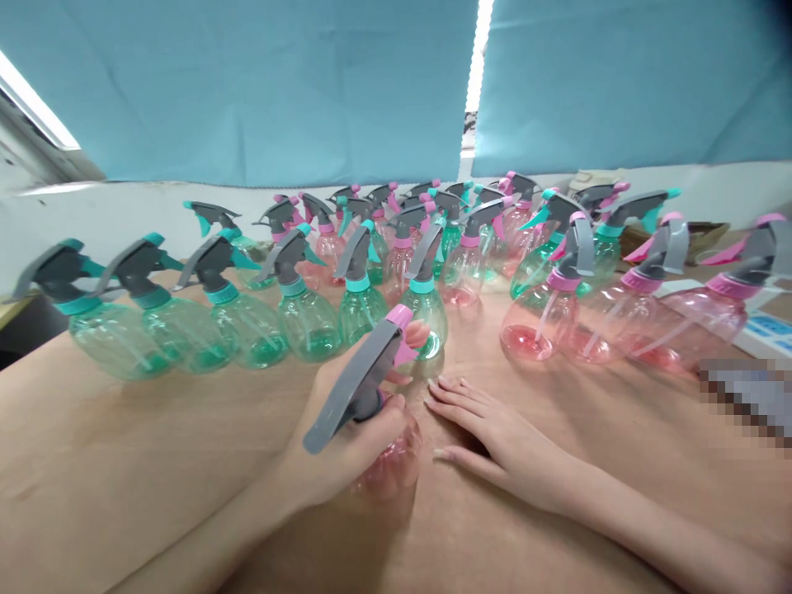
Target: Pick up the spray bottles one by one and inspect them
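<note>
My left hand (346, 437) is wrapped round a pink transparent spray bottle (389, 466) with a grey trigger head and pink nozzle, held near the front middle of the table; one fingertip rests at the pink trigger. My right hand (488, 429) lies flat on the brown table (124, 495) just right of that bottle, fingers stretched out and together, holding nothing. Behind the hands stand several green spray bottles (303, 318) on the left and pink ones (544, 322) on the right.
More green and pink bottles crowd the back middle of the table. A blue curtain (247, 82) hangs behind. A white wall ledge runs along the back. A pixelated patch (748, 396) and a white printed sheet (767, 330) lie at the right edge.
</note>
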